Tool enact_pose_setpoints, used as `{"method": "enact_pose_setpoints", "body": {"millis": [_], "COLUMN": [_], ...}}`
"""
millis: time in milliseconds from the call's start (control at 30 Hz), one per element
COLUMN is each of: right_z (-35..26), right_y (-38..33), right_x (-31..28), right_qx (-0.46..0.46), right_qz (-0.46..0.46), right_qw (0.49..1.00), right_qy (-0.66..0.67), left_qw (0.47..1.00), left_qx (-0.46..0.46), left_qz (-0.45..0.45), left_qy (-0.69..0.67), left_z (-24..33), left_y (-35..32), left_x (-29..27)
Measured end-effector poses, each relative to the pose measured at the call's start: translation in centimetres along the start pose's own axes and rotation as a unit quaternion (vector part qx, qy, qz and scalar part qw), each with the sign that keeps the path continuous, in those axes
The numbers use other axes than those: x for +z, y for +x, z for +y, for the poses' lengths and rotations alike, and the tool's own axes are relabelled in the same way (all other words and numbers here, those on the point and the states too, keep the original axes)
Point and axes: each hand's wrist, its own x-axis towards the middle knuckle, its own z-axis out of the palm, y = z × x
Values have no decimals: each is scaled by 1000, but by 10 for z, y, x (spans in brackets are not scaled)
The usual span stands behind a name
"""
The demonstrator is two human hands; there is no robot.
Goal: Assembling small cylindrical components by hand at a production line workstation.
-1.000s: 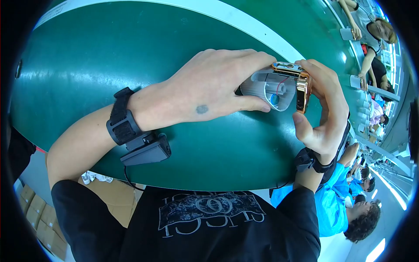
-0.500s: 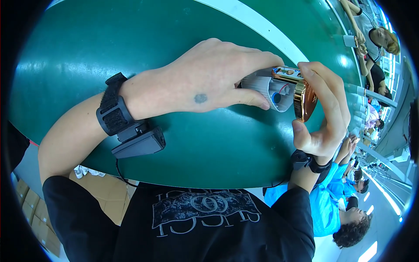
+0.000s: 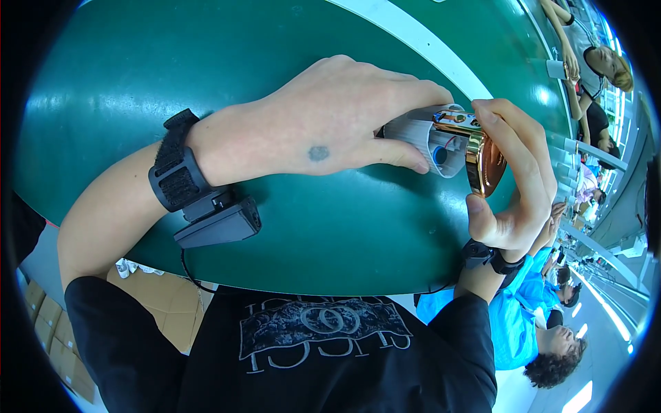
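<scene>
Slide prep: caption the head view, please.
Left hand grips a white tube; right hand holds a gold cap at its open end.

The casing [image 3: 407, 132] is whitish and finely lined, its round insert [image 3: 440, 155] blue, the wire [image 3: 449, 142] red, the metallic part [image 3: 490, 166] glossy gold. A white far stripe [image 3: 428, 43] crosses the green table [image 3: 337, 234]; the near shirt [image 3: 323, 378] is black with 2 grey linked rings [image 3: 332, 320].

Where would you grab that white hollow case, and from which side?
Probably around the outer walls of the white case, coming from the left, as the left hand does. Its open end faces right, toward the gold-rimmed piece in the right hand, so this grip leaves the opening clear.
</scene>
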Motion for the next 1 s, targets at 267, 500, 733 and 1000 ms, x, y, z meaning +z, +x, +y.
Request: {"method": "enact_pose_setpoints", "body": {"millis": [267,500,733,1000], "right_z": [3,4,5,9], "right_y": [0,3,5,3], "right_x": [4,7,5,1], "right_qx": [-11,-8,-7,-5], "right_qz": [18,10,8,1], "right_qw": [1000,1000,1000,999], "right_qy": [14,25,23,39], "left_qw": [1000,1000,1000,1000], "left_qx": [9,4,7,11], "left_qz": [-1,-4,-1,-10], "left_qy": [8,10,16,12], "left_z": [-1,-1,-2,-1], "left_y": [2,1,2,1], "left_x": [0,0,-1,-1]}}
